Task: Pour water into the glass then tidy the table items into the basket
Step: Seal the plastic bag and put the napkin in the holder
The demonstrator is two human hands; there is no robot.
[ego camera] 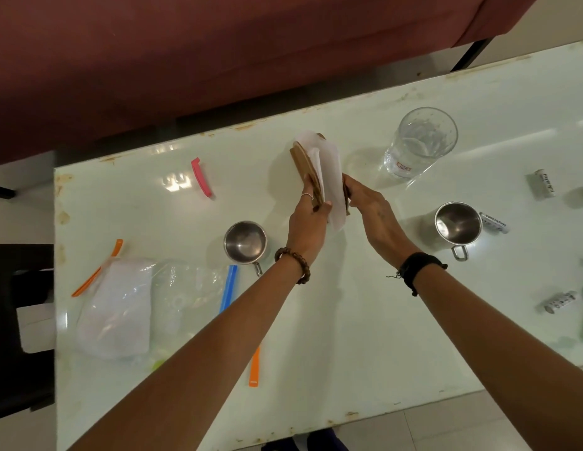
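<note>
Head view, both hands gripping flat brown basket, glass beside

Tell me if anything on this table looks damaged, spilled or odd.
No spill shows. The table has rusty, chipped patches along its far and left edges. Bag clips lie scattered: pink clip, blue clip, orange clip. The glass stands upright, with water in it.

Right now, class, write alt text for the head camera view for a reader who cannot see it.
Both hands, left hand and right hand, hold a brown holder with white paper above a pale glass table. Around it stand a water glass, two steel mugs, coloured clips and plastic bags.
</note>
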